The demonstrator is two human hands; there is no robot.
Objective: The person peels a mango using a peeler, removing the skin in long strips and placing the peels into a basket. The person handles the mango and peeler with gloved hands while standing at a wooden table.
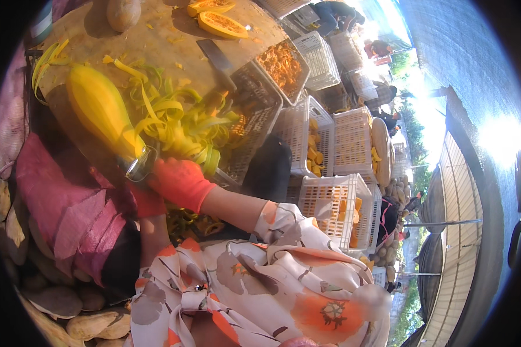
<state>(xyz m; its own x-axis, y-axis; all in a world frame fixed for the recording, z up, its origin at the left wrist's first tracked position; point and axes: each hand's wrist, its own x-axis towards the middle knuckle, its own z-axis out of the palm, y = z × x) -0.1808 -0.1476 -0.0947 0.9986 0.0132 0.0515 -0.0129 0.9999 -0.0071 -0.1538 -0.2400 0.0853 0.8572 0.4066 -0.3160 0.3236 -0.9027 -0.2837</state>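
Note:
A butternut-type squash [97, 106], its surface mostly yellow with greenish streaks, leans over the edge of the work board with its neck towards me. My right hand [180, 181], in an orange-red glove, is closed around a peeler [139, 162] whose shiny metal head lies across the squash's neck. Below it, my left hand [146, 200], gloved alike, is at the neck end; its fingers are mostly hidden by the right hand and peeler. Long yellow-green peel strips [173, 117] are heaped right beside the squash, at the board's edge.
On the wooden board [156, 39] lie a cleaver [215, 54], squash halves [221, 24] and a whole squash [123, 15]. White plastic crates [325, 212] of orange pieces stand to the right, near a crate of pulp [280, 65]. Unpeeled squashes [54, 299] lie lower left. Several people work beyond.

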